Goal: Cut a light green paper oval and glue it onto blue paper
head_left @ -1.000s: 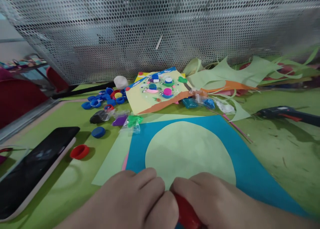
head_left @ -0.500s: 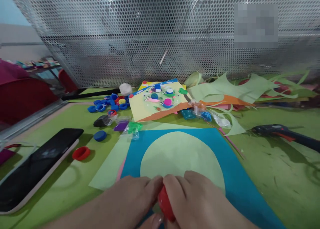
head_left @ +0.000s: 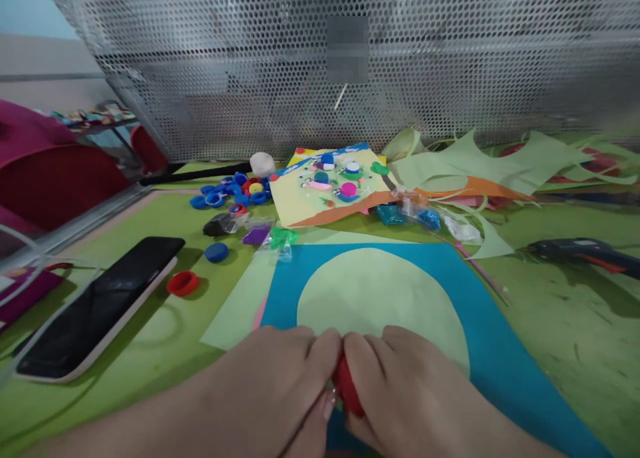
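My two hands meet at the bottom middle, over a sheet of blue paper (head_left: 505, 338) that carries a large pale green paper circle (head_left: 380, 291). Between them is a round, shiny red bottle cap (head_left: 349, 386), partly covered by fingers. My right hand (head_left: 405, 378) is closed round it from the right. My left hand (head_left: 285, 371) is closed too, its fingertips pressed against the cap's left side. The undersides of both hands are hidden. To the left lie another red bottle cap (head_left: 183, 283) and a blue bottle cap (head_left: 217, 252).
A phone (head_left: 103, 305) and a white cable lie at left. Blue caps (head_left: 227, 193) are heaped behind, beside a decorated paper picture (head_left: 310, 205) and small bags of coloured clay (head_left: 257, 235). Paper scraps (head_left: 450, 161) and a glue gun (head_left: 585, 250) are at right. Perforated metal (head_left: 250, 65) stands behind.
The view has shifted, so the table items appear farther right and slightly higher. Both hands stay together on the red cap, with only a small change in finger position.
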`<state>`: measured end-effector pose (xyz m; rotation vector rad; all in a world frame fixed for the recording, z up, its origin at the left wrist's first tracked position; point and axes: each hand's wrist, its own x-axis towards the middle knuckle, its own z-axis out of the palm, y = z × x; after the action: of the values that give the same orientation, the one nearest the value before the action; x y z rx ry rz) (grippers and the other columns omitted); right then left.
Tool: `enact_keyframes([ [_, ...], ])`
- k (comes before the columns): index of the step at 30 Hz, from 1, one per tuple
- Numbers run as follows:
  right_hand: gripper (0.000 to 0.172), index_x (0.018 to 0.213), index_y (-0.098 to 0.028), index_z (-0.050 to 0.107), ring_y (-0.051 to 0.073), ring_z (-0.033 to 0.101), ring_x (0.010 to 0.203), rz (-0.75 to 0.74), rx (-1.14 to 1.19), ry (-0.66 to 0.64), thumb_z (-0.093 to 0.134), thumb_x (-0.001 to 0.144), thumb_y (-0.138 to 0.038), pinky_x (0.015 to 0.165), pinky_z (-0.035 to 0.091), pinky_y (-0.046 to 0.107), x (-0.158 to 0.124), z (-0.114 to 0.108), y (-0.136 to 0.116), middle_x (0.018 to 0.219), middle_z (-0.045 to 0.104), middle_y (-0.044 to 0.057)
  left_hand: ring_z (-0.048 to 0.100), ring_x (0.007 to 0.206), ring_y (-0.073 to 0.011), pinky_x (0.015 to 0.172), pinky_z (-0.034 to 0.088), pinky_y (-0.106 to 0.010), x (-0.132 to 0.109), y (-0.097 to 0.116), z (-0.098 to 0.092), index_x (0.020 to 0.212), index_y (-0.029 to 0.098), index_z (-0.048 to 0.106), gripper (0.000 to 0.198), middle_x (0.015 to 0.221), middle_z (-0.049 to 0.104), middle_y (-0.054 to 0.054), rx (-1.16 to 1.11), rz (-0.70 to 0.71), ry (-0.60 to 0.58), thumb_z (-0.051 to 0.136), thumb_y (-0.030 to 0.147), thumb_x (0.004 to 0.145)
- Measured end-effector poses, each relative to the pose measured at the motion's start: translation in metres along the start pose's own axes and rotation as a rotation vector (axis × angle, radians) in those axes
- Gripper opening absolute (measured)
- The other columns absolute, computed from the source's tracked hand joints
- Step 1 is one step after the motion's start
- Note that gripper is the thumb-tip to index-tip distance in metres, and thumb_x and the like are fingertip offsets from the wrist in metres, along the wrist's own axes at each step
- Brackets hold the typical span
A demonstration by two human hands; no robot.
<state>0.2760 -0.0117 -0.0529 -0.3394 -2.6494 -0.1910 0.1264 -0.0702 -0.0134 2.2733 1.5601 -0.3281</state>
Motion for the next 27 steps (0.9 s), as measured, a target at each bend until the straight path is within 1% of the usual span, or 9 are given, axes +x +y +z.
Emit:
enact_keyframes([
  [3,0.016,0.063,-0.02,0.049,0.015,0.04,0.04,-0.018,-0.037,-0.024,0.051,0.079,-0.022,0.041,0.018,0.032,-0.002,0.002,0.0,0.051,0.05,-0.002,0.057,0.062,-0.0227,0.055,0.048,-0.036,0.002,-0.002,0.005,0.082,0.022,0.043,0.017,0.078,0.061,-0.005,-0.054,0.046,0.035,0.028,0.015,0.078],
  [6,0.018,0.066,-0.019,0.049,0.016,0.041,0.041,-0.044,-0.066,-0.024,0.042,0.082,-0.016,0.042,0.018,0.032,-0.004,0.005,0.001,0.052,0.049,-0.001,0.056,0.058,-0.0212,0.049,0.044,-0.033,0.004,-0.005,0.009,0.083,0.021,0.04,0.015,0.075,0.06,-0.006,-0.102,0.066,0.072,0.027,0.016,0.078],
  [10,0.025,0.067,-0.018,0.049,0.016,0.041,0.04,-0.051,-0.082,-0.009,0.032,0.085,-0.012,0.042,0.019,0.032,-0.006,0.006,0.001,0.052,0.047,0.0,0.053,0.052,-0.0185,0.044,0.038,-0.029,0.006,-0.006,0.01,0.079,0.022,0.034,0.011,0.068,0.058,-0.005,-0.176,0.088,0.106,0.026,0.016,0.076],
  [16,0.039,0.067,-0.016,0.051,0.016,0.044,0.038,-0.012,-0.026,0.039,0.021,0.091,-0.01,0.037,0.023,0.031,-0.005,0.003,0.0,0.049,0.049,0.001,0.054,0.052,-0.0182,0.042,0.034,-0.028,0.009,-0.003,0.009,0.076,0.024,0.031,0.011,0.066,0.059,-0.005,-0.144,0.057,0.093,0.032,0.014,0.071],
  [19,0.041,0.066,-0.016,0.052,0.015,0.047,0.04,0.004,0.049,0.055,0.02,0.091,-0.012,0.037,0.028,0.029,-0.004,-0.004,-0.001,0.05,0.051,0.002,0.051,0.048,-0.0166,0.04,0.032,-0.028,0.005,-0.004,0.008,0.074,0.025,0.027,0.012,0.062,0.057,-0.002,-0.21,0.089,0.178,0.031,0.014,0.069],
  [21,0.041,0.066,-0.017,0.052,0.014,0.048,0.042,0.022,0.099,0.053,0.02,0.091,-0.012,0.038,0.032,0.028,-0.004,-0.009,-0.002,0.051,0.052,0.002,0.046,0.045,-0.0143,0.041,0.032,-0.027,0.0,-0.004,0.007,0.075,0.025,0.027,0.012,0.06,0.053,0.001,-0.246,0.145,0.259,0.03,0.014,0.07],
  [23,0.039,0.068,-0.017,0.053,0.014,0.05,0.045,0.037,0.152,0.032,0.022,0.091,-0.014,0.04,0.035,0.028,-0.003,-0.014,-0.002,0.053,0.054,0.002,0.047,0.05,-0.0131,0.045,0.035,-0.026,-0.005,-0.005,0.005,0.078,0.024,0.032,0.012,0.066,0.053,0.003,-0.271,0.193,0.297,0.028,0.014,0.075],
  [25,0.036,0.071,-0.016,0.054,0.014,0.052,0.048,0.057,0.182,0.024,0.024,0.09,-0.016,0.042,0.038,0.028,-0.003,-0.016,-0.002,0.056,0.056,0.002,0.048,0.054,-0.0137,0.049,0.037,-0.027,-0.009,-0.005,0.003,0.083,0.023,0.036,0.011,0.07,0.055,0.002,-0.273,0.229,0.304,0.027,0.017,0.08],
  [27,0.032,0.073,-0.016,0.055,0.015,0.053,0.049,0.072,0.195,0.014,0.027,0.088,-0.015,0.043,0.04,0.028,-0.002,-0.015,-0.001,0.058,0.057,0.002,0.049,0.056,-0.0148,0.05,0.038,-0.028,-0.008,-0.005,0.001,0.084,0.022,0.038,0.01,0.072,0.057,0.0,-0.256,0.23,0.273,0.028,0.021,0.082],
])
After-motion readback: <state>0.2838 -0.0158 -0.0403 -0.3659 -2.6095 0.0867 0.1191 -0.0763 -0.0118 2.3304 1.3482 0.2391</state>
